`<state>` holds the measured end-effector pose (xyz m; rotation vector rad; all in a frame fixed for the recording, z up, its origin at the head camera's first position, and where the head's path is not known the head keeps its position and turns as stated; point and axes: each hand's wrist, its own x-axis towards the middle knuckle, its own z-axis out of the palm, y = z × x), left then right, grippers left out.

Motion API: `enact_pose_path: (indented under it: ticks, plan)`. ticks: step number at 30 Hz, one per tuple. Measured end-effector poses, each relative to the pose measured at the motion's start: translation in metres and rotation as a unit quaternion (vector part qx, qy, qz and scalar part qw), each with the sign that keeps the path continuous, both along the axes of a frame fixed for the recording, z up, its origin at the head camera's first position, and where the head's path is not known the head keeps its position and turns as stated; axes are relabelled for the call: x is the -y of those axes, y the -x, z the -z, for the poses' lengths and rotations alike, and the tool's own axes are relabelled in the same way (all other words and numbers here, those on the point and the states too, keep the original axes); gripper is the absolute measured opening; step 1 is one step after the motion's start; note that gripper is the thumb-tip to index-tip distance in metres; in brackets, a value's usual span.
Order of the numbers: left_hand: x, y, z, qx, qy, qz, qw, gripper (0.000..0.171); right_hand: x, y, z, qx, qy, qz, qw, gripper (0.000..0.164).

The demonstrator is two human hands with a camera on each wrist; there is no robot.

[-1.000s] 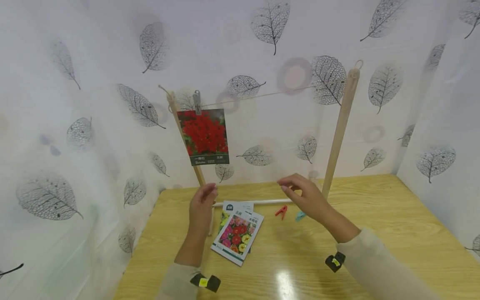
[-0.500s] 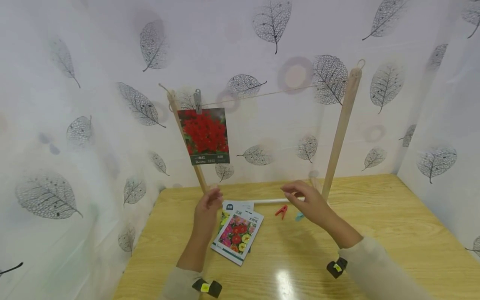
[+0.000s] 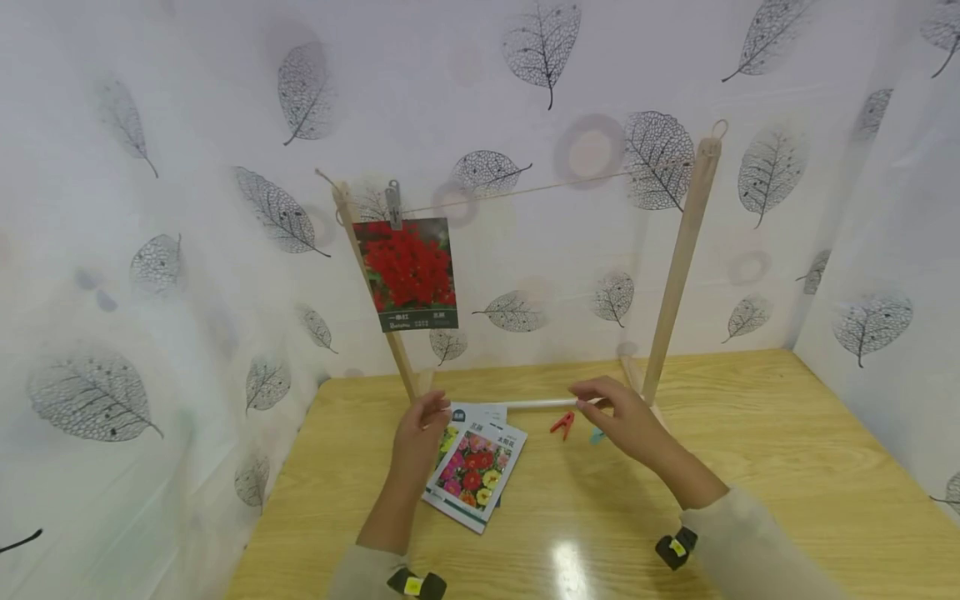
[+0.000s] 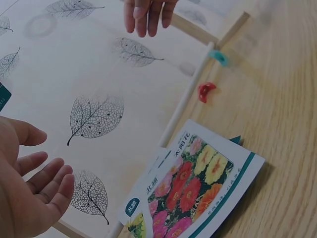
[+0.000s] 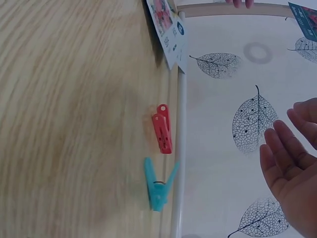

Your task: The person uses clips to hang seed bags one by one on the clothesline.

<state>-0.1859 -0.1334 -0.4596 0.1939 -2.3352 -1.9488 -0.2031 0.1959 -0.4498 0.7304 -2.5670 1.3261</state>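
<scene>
My left hand (image 3: 420,433) hovers with loosely bent fingers beside two flower seed packets, holding nothing. The top packet (image 3: 476,471) shows red, pink and yellow blooms and overlaps the other packet (image 4: 136,225). My right hand (image 3: 618,417), its fingers also relaxed, is in the air above a red clothespin (image 5: 162,130) and a teal clothespin (image 5: 157,191); it holds nothing. A red-flower packet (image 3: 408,275) hangs from a string (image 3: 525,191) at the left, held by a grey clothespin (image 3: 393,206).
Two wooden posts carry the string: a left post (image 3: 401,362) and a right post (image 3: 682,267). A white rod (image 3: 536,404) runs between them low along the wooden table (image 3: 765,467). Behind stands a leaf-patterned curtain (image 3: 525,275).
Both hands have come down a little. The left has also shifted right, nearer the packets, and the right has moved slightly right. The packets and clothespins stay where they were.
</scene>
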Motion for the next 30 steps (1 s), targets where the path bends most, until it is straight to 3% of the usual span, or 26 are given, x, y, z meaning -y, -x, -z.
enact_pose_path:
  ticks: [6, 15, 30]
  plan:
    - [0.0, -0.005, 0.005, 0.019, -0.007, 0.012, 0.9997, 0.042, -0.005, -0.004, 0.011, 0.031, -0.013, 0.008, 0.999, 0.028]
    - [0.0, -0.004, 0.016, 0.022, -0.003, 0.011, 0.9997, 0.044, -0.012, -0.007, 0.024, 0.029, -0.029, 0.018, 0.999, 0.032]
    - [-0.003, -0.007, 0.027, 0.05, -0.004, 0.034, 0.9981, 0.048, -0.021, -0.011, 0.038, 0.092, -0.043, 0.054, 0.993, 0.042]
